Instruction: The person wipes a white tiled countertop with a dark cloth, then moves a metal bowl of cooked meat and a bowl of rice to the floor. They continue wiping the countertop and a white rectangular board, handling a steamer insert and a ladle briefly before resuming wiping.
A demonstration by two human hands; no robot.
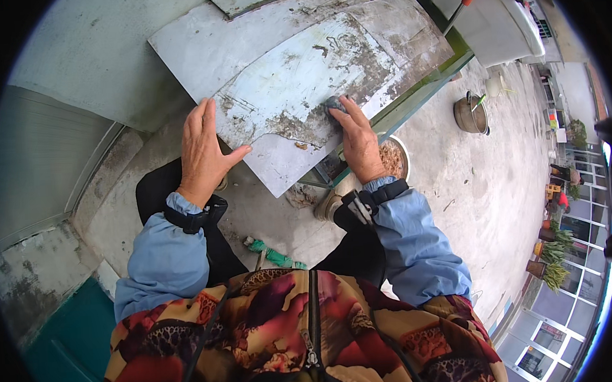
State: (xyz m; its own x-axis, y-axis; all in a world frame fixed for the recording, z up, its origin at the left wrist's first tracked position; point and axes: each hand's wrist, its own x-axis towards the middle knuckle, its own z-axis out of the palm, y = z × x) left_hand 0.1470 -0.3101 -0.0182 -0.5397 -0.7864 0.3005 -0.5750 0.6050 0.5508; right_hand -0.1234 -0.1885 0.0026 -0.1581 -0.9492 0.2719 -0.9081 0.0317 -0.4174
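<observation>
A stained, pale, irregular sheet (289, 77) with dirt-crusted edges lies on a larger pale board (279, 171) in front of me. My right hand (359, 144) has its fingers on a small dark lump (334, 104), perhaps a stone or scrubber, pressed at the sheet's right side. Part of the lump is hidden by the fingers. At the near left edge of the sheet and board, my left hand (203, 149) rests with thumb and fingers apart, the thumb touching the edge. Brown grime marks the sheet around the right hand.
Glass panes (420, 99) stand under the board's right side. A round basin (403, 152) of reddish-brown crumbs sits below my right wrist. Farther right are a metal pot (469, 116) and potted plants (552, 253). A green-wrapped stick (275, 255) lies between my legs. A wall (91, 62) borders the left.
</observation>
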